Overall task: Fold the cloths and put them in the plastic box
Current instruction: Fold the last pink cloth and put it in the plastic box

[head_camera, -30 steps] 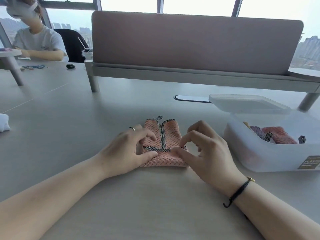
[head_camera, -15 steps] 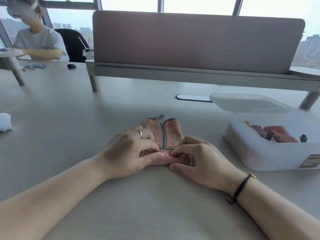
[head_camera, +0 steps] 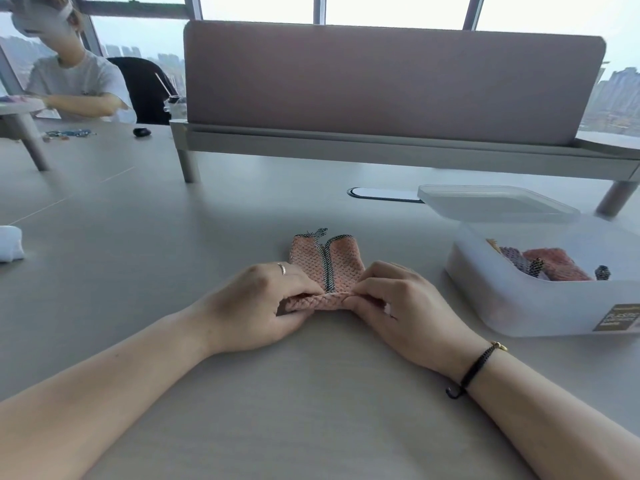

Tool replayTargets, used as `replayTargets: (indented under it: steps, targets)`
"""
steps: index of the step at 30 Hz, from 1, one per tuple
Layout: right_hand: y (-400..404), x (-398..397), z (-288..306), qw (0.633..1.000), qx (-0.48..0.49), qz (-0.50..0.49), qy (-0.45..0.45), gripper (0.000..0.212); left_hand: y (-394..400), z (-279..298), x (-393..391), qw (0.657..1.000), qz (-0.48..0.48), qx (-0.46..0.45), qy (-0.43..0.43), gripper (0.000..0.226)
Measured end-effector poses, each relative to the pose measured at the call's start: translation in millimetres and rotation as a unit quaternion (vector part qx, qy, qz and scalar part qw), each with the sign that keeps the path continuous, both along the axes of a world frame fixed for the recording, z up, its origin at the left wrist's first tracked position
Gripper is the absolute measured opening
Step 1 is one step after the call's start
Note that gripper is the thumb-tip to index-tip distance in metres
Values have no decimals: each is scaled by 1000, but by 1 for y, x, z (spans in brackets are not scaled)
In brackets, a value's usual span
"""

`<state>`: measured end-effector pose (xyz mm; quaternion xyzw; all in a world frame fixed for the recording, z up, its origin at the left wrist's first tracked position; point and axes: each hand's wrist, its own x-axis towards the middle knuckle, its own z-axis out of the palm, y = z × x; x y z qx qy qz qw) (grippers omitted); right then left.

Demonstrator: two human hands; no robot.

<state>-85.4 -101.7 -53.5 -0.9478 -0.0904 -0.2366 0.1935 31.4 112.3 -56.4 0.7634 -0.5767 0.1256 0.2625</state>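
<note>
pink cloth: woven, dark checked trim, lying on the table at centre; near edge rolled up into a ridge, far part flat with two trimmed flaps meeting along a middle seam.
left hand: fingers curled, pinching the left end of the rolled near edge; ring on one finger.
right hand: fingers curled, pinching the right end of the same edge; black bracelet at the wrist.
plastic box: translucent, uncovered, to the right of the cloth and apart from it; holds folded cloths in pink and dark check; label at its near right corner.
lid: propped behind the box, on its far rim.
bare tabletop to the left of and in front of the hands.
desk divider: across the far side.
white object: at the left edge.
</note>
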Motion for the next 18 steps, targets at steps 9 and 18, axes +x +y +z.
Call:
replayTargets:
  steps: [9, 18]
  targets:
    - [-8, 1, -2, 1000, 2, -25, 2, 10, 0, -2, 7, 986, 52, -87, 129, 17]
    - [-8, -1, 1, 985, 136, -105, 27, 16, -1, -3, 8, 956, 95, -104, 259, 25]
